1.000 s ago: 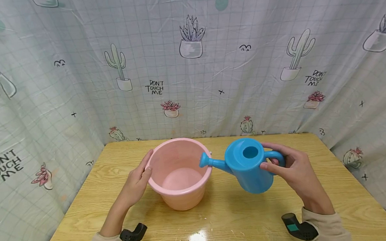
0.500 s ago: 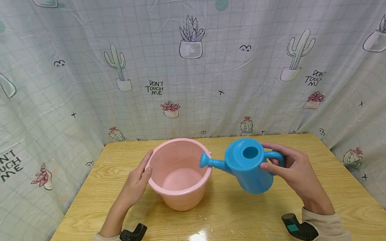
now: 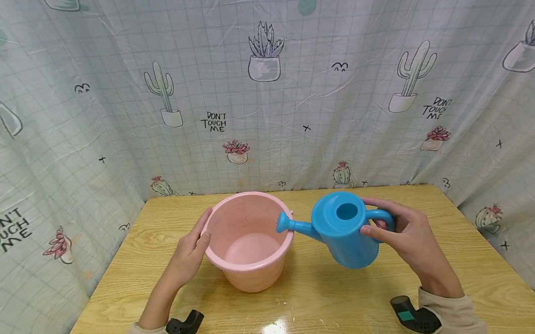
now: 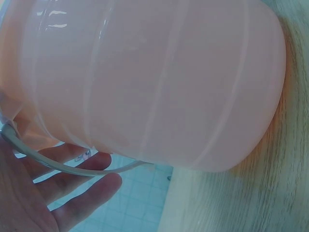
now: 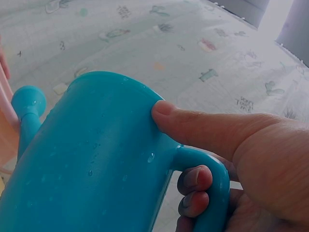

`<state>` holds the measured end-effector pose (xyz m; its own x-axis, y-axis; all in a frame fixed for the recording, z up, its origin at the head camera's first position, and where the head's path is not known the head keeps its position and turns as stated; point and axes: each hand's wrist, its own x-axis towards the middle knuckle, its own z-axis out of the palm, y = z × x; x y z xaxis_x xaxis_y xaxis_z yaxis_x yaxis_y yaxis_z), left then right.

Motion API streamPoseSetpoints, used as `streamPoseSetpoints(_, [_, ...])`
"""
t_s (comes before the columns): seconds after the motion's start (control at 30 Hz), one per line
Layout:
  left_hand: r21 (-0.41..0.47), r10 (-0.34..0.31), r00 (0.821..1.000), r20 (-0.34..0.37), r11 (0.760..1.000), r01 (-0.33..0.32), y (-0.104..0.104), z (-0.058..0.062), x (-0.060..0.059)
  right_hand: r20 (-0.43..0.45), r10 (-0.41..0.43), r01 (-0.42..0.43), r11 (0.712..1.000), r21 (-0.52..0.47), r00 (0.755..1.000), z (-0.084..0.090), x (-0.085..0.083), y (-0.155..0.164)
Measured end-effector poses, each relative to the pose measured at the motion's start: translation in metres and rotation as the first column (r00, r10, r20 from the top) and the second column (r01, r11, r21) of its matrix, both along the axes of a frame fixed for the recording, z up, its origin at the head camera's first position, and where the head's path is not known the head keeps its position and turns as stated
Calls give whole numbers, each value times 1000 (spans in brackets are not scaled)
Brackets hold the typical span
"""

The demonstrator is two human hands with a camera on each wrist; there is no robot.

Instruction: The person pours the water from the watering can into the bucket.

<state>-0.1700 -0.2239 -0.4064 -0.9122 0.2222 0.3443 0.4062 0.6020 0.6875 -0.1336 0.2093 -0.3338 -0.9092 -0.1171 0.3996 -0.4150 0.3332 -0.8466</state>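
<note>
A pink bucket (image 3: 248,238) stands on the wooden table (image 3: 329,305); the left wrist view shows its side wall (image 4: 154,82) and thin wire handle. My left hand (image 3: 187,252) lies flat against the bucket's left side with straight fingers (image 4: 82,193). My right hand (image 3: 407,235) grips the handle of a blue watering can (image 3: 343,231), thumb pressed on the can's body (image 5: 96,159) and fingers curled round the handle. The can is tilted left and lifted off the table. Its spout tip (image 3: 283,221) sits over the bucket's right rim. Drops cling to the can's wall.
A curtain printed with cacti (image 3: 263,86) closes in the table on the back and both sides. Bare table shows in front of the bucket and to the right of the can. Black wrist-camera mounts (image 3: 185,322) sit at both sleeves.
</note>
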Motion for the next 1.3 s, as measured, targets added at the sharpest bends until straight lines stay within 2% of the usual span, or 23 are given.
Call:
streamPoseSetpoints(0.23, [2, -7, 1000, -3, 1000, 7, 0, 1, 1, -4, -17, 17, 999, 27, 1000, 0, 0, 0])
streamPoseSetpoints(0.87, [-3, -3, 1000, -2, 1000, 3, 0, -2, 0, 7, -4, 4, 1000, -1, 1000, -1, -1, 1])
streamPoseSetpoints(1.3, [4, 1, 1000, -1, 1000, -1, 0, -2, -2, -7, -20, 20, 999, 30, 1000, -1, -1, 1])
